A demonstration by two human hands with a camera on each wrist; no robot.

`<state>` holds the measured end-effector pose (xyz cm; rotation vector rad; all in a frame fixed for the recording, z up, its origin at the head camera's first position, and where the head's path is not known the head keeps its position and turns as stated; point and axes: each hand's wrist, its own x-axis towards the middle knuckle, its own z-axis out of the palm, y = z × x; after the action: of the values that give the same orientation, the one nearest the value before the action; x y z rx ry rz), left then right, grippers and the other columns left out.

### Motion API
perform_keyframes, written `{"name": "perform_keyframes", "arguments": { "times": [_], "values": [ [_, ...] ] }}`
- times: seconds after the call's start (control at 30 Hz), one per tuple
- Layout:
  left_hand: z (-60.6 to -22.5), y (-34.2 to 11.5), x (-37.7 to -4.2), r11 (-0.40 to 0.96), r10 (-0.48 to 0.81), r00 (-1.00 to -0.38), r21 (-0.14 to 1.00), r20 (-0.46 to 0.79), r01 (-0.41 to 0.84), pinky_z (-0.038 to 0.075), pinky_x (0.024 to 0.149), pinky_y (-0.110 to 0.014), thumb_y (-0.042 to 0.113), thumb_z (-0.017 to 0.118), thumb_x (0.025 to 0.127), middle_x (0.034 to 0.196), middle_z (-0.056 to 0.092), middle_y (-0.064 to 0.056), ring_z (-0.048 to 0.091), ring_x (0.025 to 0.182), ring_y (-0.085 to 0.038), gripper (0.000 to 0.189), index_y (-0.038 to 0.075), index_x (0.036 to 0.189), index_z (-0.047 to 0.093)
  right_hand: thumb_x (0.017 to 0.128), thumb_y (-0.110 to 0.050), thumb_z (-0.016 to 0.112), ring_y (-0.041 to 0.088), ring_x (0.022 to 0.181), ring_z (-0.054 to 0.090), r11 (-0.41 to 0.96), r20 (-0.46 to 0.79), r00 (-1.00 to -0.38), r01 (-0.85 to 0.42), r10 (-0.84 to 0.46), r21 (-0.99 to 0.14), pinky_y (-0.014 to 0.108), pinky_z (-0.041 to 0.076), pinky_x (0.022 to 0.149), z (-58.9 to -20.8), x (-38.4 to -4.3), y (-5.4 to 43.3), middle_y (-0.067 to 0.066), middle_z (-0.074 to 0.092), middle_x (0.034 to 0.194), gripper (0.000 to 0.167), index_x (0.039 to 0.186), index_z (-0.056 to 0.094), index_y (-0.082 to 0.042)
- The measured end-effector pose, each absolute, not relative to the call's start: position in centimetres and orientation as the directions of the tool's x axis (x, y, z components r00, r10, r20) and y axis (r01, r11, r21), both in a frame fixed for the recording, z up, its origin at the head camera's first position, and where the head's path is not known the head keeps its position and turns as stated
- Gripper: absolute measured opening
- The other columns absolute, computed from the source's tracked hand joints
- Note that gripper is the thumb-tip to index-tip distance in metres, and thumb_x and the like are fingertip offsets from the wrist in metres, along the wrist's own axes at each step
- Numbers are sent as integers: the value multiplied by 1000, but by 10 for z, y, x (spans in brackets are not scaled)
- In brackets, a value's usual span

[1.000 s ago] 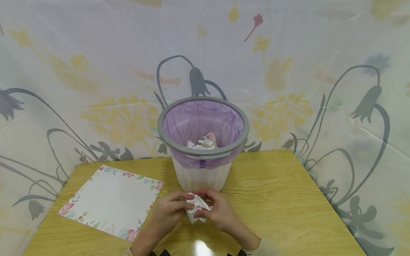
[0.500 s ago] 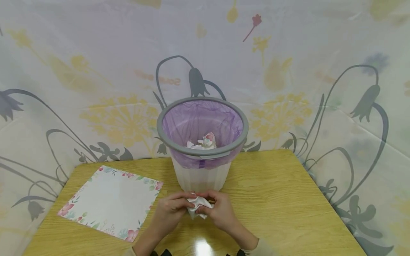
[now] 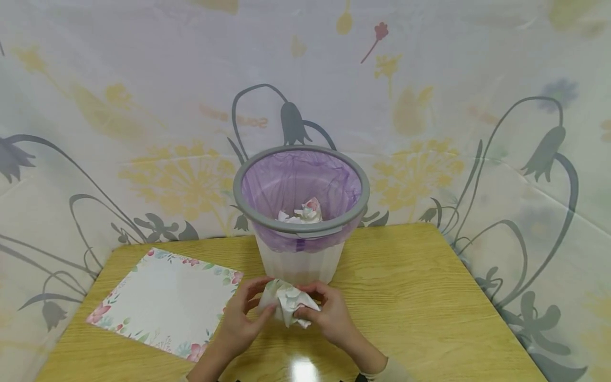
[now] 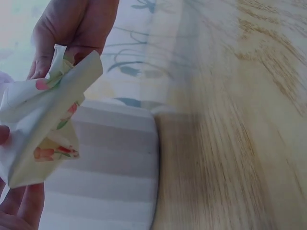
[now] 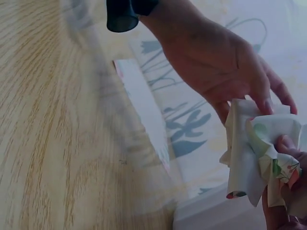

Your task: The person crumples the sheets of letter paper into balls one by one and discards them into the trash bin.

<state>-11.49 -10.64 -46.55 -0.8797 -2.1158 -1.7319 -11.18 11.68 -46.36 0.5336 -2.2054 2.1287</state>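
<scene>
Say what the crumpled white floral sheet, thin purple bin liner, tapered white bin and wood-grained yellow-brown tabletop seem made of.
Crumpled sheet: probably paper, fairly matte; it holds sharp creases.
Purple liner: likely plastic film; wrinkled and see-through.
White bin: probably moulded plastic; its wall looks smooth and evenly ribbed.
Tabletop: wood or printed laminate, unclear; grain shows, with a glossy glare spot.

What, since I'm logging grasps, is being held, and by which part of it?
A crumpled floral paper: the left grip holds its left side, the right grip its right.
</scene>
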Motion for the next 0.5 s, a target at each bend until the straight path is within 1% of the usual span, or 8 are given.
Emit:
{"name": "perform_keyframes", "arguments": {
  "times": [0.07,0.13,0.2,0.27,0.37,0.43,0.5],
  "values": [
    [-467,-109,-115,111,265,-782,787,565,607,58,82,-35,-9,72,86,124,61,-14,61,113,-16,47,-1,129,54,79,-2,82,17,91,63,-30,236,-947,-235,-218,-972,27,54,78,-464,-112,118,24,66,111,37,110,65,8],
    [-468,-112,-115,99,254,-770,776,585,622,59,79,-35,-11,73,84,120,64,-13,64,110,-15,45,0,125,58,80,-2,82,18,94,62,-69,206,-956,-196,-211,-978,27,53,80,-465,-113,119,24,65,114,39,112,63,9],
    [-470,-114,-116,48,262,-747,765,611,643,59,79,-36,-15,73,81,118,66,-14,65,108,-15,44,-2,122,63,81,-1,80,19,99,61,-105,175,-962,-156,-211,-982,27,53,83,-464,-114,120,23,63,119,41,116,61,11],
    [-470,-116,-117,-35,284,-712,749,642,662,58,79,-37,-20,72,79,120,66,-16,65,109,-17,47,-7,123,63,82,2,78,20,104,60,-132,145,-966,-119,-216,-984,28,54,84,-464,-114,121,20,61,122,45,122,58,11],
    [-468,-118,-117,-158,312,-667,729,676,666,58,78,-38,-24,70,77,124,66,-16,66,111,-19,49,-13,124,62,85,6,72,20,106,59,-166,142,-957,-102,-253,-981,29,55,83,-464,-114,122,14,59,119,52,133,53,12],
    [-467,-118,-118,-208,324,-638,710,699,673,58,76,-36,-24,69,77,124,66,-15,67,109,-20,48,-14,123,62,85,7,70,19,104,60,-180,167,-944,-118,-285,-977,29,56,80,-464,-114,123,11,58,115,58,139,47,12],
    [-464,-118,-119,-212,330,-609,686,721,696,58,74,-35,-23,69,78,122,67,-15,68,107,-20,46,-12,122,64,85,7,69,17,101,62,-182,208,-925,-155,-319,-971,28,56,78,-464,-115,124,10,58,110,64,143,42,11]
  ]
}}
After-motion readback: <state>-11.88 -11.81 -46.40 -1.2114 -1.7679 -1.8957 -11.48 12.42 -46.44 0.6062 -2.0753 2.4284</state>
